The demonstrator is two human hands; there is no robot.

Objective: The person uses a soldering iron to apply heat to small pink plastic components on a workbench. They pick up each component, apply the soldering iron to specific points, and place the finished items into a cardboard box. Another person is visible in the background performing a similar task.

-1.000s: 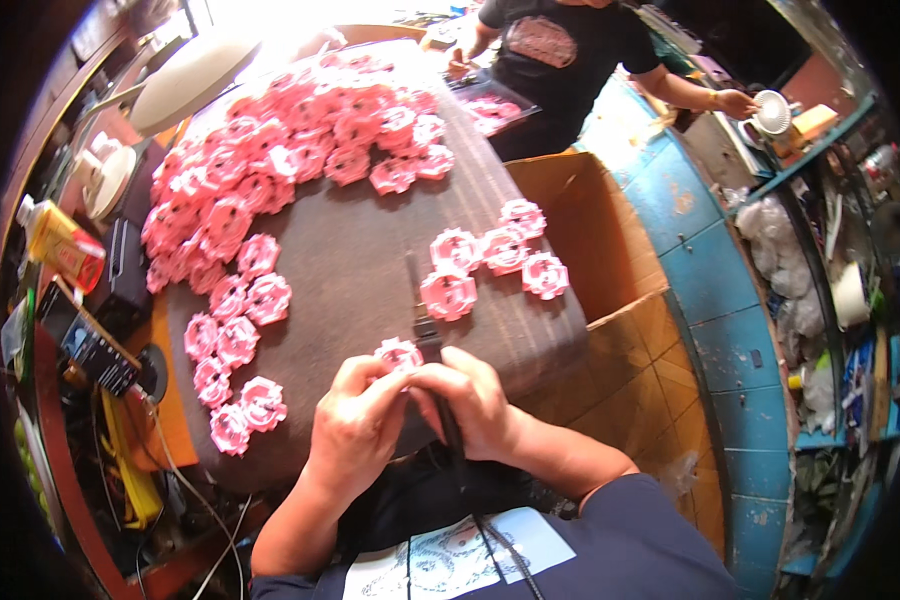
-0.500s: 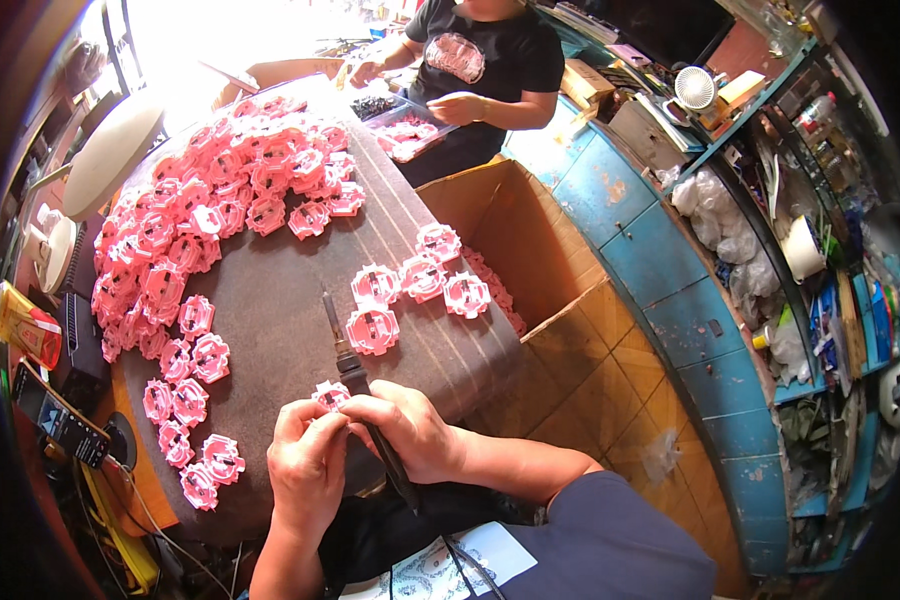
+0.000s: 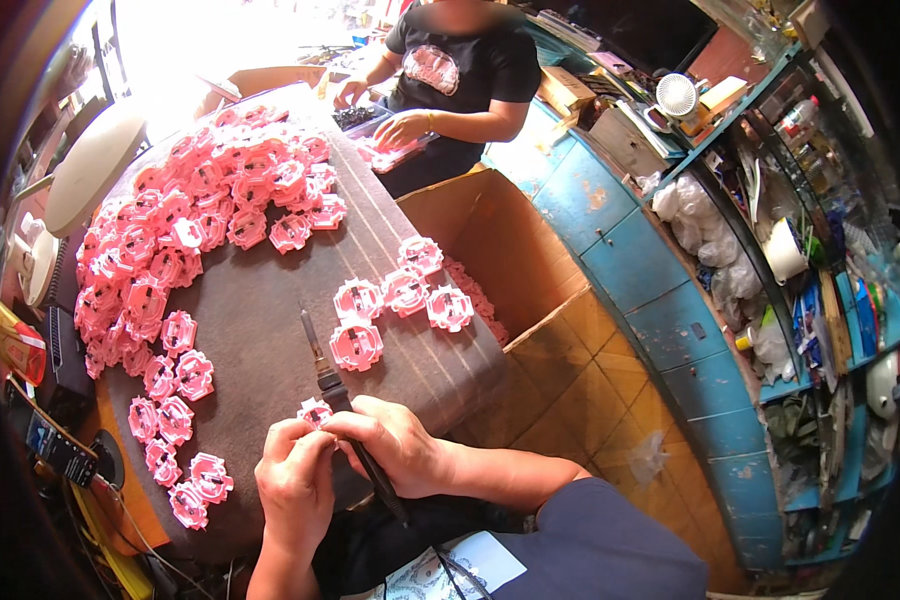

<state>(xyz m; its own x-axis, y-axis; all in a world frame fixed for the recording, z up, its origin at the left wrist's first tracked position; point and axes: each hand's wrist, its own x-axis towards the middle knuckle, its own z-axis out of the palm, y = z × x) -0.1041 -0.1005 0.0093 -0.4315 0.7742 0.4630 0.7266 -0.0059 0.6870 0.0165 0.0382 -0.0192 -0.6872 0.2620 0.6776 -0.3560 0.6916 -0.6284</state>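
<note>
Between the fingertips of my left hand (image 3: pixel 295 482) is a small pink plastic part (image 3: pixel 315 412), mostly covered by the fingers. My right hand (image 3: pixel 398 446) is closed around a soldering iron (image 3: pixel 334 392), its dark handle slanting across the palm and its thin tip pointing away from me over the table. The right thumb and fingertips also meet the left fingertips at the pink part. The iron's tip is apart from any part. Similar pink parts (image 3: pixel 357 345) lie in a small group beyond the iron to the right, with another group (image 3: pixel 175 420) to the left.
A big heap of pink parts (image 3: pixel 240 172) covers the far left of the dark table mat (image 3: pixel 260 300). A cardboard box (image 3: pixel 515 240) stands off its right edge. Across the table a co-worker (image 3: pixel 460 85) handles things at a tray. A lamp (image 3: pixel 95 170) overhangs the left side.
The whole view has shifted a little, so the table sits further left. My grip on the iron and the pink part looks the same. The co-worker's hand has lowered toward the tray.
</note>
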